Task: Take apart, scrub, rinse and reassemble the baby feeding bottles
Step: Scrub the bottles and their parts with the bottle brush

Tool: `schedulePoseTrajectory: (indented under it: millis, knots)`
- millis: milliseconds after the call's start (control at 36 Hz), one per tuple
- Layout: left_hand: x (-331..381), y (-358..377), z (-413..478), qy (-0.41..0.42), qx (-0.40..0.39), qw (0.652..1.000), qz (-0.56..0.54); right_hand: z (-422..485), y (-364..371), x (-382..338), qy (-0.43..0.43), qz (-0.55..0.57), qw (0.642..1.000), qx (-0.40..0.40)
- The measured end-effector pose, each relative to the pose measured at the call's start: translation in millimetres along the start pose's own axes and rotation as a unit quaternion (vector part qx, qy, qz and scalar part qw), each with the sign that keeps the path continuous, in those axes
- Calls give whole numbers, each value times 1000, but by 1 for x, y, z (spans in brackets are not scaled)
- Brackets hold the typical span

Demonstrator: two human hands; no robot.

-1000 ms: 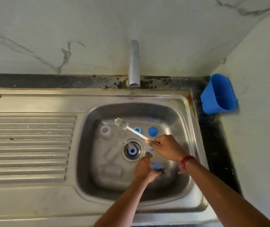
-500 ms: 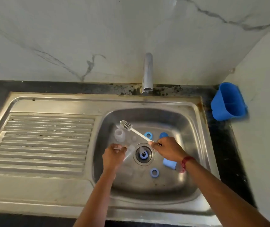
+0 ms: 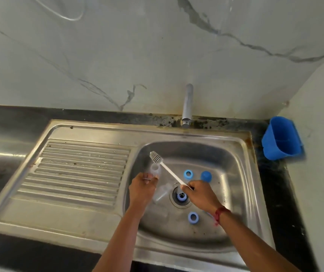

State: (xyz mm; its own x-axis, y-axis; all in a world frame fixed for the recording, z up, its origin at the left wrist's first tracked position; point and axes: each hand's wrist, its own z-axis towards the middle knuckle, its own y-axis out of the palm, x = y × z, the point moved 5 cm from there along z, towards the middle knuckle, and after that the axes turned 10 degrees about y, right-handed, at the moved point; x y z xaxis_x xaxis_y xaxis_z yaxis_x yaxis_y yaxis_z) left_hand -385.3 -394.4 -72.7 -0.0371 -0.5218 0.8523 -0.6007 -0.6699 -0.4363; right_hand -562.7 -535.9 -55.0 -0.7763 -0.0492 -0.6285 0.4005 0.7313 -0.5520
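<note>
Down in the sink (image 3: 235, 183) now. Nearest us, the near blue ring (image 3: 193, 217) lies flat on the basin floor, just this side of the drain (image 3: 177, 205). The right hand (image 3: 200, 195), over the drain, has its fingers clenched round the white handle of the bottle brush (image 3: 171, 172), bristle head angled up and far-left. The left hand (image 3: 142, 188) is left of it, fingers curled against the base of a clear bottle (image 3: 154, 169) (touching, yes, but with this blur I cannot tell whether they truly grasp it). Between the hands a second clear bottle (image 3: 162, 193) lies on its side beside the drain, where a blue piece (image 3: 181, 196) sits. Further back, the far blue ring (image 3: 188, 174) and a blue cap (image 3: 206, 176), side by side. Beyond them the tap (image 3: 187, 106), and far right a blue holder (image 3: 281, 138) on the wall above the dark counter (image 3: 273, 193).
</note>
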Motion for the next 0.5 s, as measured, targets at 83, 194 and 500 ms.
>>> schedulePoseTrajectory:
  millis: [83, 194, 500]
  knots:
    - [3, -2, -9, 3, 9, 1000, -2, -5, 3, -2, -4, 9, 1000, -5]
    - [6, -4, -22, 1, 14, 1000, -11, -10, 2, 1, -1, 13, 1000, 18]
    - [45, 11, -21, 23, -42, 998, -45, -31, -61, -25, 18, -243, 962, 121]
